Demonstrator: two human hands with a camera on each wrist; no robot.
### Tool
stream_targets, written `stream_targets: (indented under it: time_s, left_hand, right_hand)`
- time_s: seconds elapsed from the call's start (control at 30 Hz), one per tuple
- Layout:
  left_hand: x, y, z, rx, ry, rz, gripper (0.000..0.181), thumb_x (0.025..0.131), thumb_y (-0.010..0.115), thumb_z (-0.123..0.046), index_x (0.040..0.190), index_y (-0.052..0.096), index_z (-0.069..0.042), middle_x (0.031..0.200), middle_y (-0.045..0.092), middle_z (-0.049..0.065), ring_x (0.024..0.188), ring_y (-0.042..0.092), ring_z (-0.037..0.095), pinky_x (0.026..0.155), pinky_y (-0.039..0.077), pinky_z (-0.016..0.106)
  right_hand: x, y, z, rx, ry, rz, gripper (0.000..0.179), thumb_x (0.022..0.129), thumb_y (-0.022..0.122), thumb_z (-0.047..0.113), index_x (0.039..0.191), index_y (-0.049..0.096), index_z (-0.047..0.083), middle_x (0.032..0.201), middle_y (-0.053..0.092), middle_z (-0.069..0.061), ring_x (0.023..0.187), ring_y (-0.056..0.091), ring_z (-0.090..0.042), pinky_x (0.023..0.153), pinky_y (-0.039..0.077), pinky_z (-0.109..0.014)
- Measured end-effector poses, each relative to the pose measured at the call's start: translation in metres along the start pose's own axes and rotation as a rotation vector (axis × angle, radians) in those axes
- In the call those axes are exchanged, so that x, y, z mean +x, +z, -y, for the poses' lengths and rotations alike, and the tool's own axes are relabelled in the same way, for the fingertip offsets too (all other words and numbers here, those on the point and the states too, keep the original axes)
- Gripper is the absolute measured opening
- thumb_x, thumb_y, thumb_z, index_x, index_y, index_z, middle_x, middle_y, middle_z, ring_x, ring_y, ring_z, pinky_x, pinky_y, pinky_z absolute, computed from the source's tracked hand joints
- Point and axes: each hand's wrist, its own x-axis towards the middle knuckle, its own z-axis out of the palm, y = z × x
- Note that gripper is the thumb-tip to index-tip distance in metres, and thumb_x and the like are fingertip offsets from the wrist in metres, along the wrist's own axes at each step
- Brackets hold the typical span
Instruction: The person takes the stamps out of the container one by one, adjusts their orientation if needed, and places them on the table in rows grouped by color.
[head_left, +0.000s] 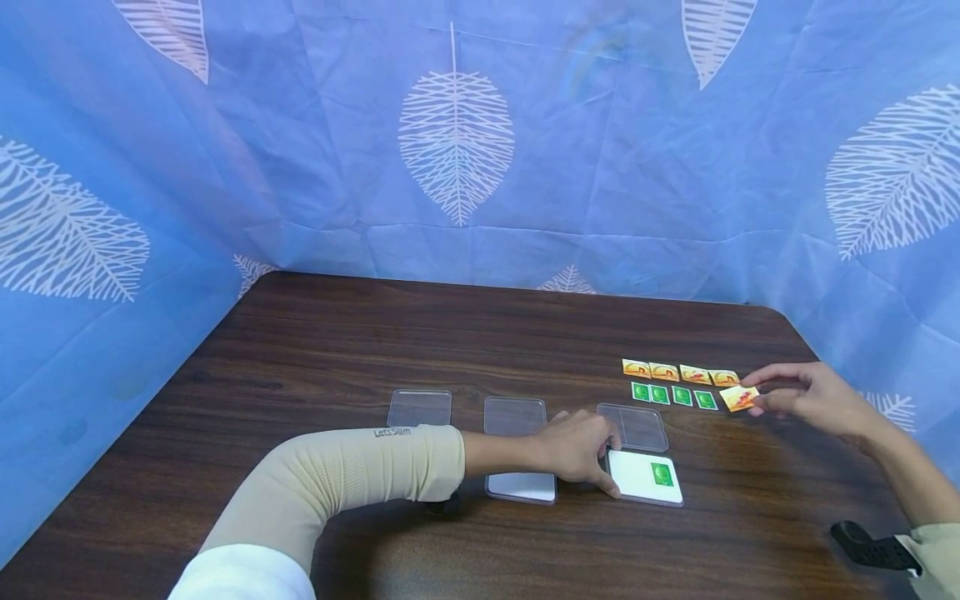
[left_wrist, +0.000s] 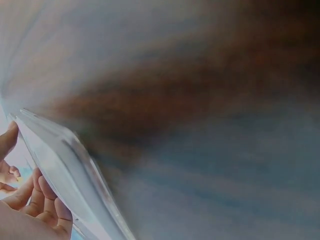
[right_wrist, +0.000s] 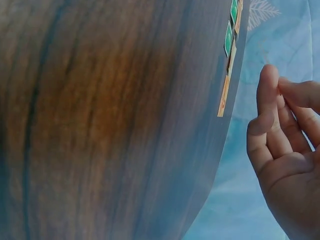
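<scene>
My left hand (head_left: 581, 447) grips the left edge of a shallow clear plastic box (head_left: 637, 493) with a white face, thumb at its near corner. A green picture piece (head_left: 662, 474) lies on that white face, toward the right. In the left wrist view the thumb and fingers lie along the edge of the box (left_wrist: 75, 175). Off to the right, my right hand (head_left: 813, 404) pinches a small orange-and-yellow picture card (head_left: 738, 398) between thumb and fingertips. It is held near the right end of two rows of small cards.
Several orange cards (head_left: 663, 372) form the back row, with several green cards (head_left: 681, 396) before them. Three clear lids (head_left: 419, 408) lie in a line across the table (head_left: 450, 333). Another white-faced box (head_left: 521, 488) is partly hidden by the left forearm. Blue cloth (head_left: 322, 150) surrounds the table.
</scene>
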Motion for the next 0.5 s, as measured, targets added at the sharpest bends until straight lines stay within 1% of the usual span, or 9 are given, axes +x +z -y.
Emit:
stream_targets:
  time_s: [0.1, 0.13, 0.23, 0.33, 0.5]
  left_hand:
    - [0.0, 0.0, 0.0, 0.004, -0.001, 0.0, 0.052, 0.079, 0.092, -0.039, 0.118, 0.073, -0.011, 0.077, 0.056, -0.012, 0.066, 0.049, 0.001, 0.059, 0.036, 0.015]
    - [0.0, 0.0, 0.0, 0.006, -0.001, 0.0, 0.052, 0.079, 0.092, -0.039, 0.118, 0.073, -0.011, 0.078, 0.056, -0.012, 0.066, 0.049, 0.001, 0.059, 0.036, 0.015]
    - [0.0, 0.0, 0.0, 0.008, -0.003, 0.002, 0.052, 0.079, 0.092, -0.04, 0.119, 0.073, -0.012, 0.077, 0.056, -0.012, 0.066, 0.049, 0.001, 0.06, 0.036, 0.015]
    - [-0.001, 0.0, 0.0, 0.006, -0.007, 0.003, 0.051, 0.079, 0.092, -0.04, 0.118, 0.073, -0.012, 0.076, 0.055, -0.012, 0.066, 0.049, 0.001, 0.059, 0.036, 0.016]
    - [0.0, 0.0, 0.001, 0.004, -0.004, 0.002, 0.051, 0.079, 0.092, -0.04, 0.118, 0.073, -0.012, 0.076, 0.055, -0.012, 0.066, 0.049, 0.001, 0.059, 0.036, 0.016]
  right_hand:
    - [0.0, -0.004, -0.003, -0.043, 0.022, -0.054, 0.016, 0.098, 0.065, 0.0, 0.113, 0.072, -0.001, 0.081, 0.074, 0.003, 0.067, 0.06, -0.014, 0.058, 0.05, -0.03]
    - [0.001, -0.006, -0.004, -0.044, 0.031, -0.066, 0.015, 0.099, 0.065, 0.001, 0.111, 0.073, 0.0, 0.079, 0.074, 0.003, 0.066, 0.059, -0.014, 0.058, 0.05, -0.03]
    - [0.002, -0.012, -0.009, -0.054, 0.034, -0.087, 0.015, 0.099, 0.062, -0.001, 0.108, 0.074, 0.002, 0.077, 0.074, 0.002, 0.066, 0.061, -0.011, 0.057, 0.051, -0.029]
    - [0.004, -0.017, -0.013, -0.059, 0.044, -0.091, 0.016, 0.099, 0.059, -0.004, 0.107, 0.072, -0.002, 0.075, 0.075, -0.002, 0.068, 0.065, -0.008, 0.056, 0.051, -0.028]
    - [0.008, -0.021, -0.018, -0.145, 0.058, -0.116, 0.019, 0.099, 0.058, -0.003, 0.112, 0.067, -0.013, 0.074, 0.074, -0.002, 0.066, 0.063, -0.006, 0.056, 0.049, -0.028]
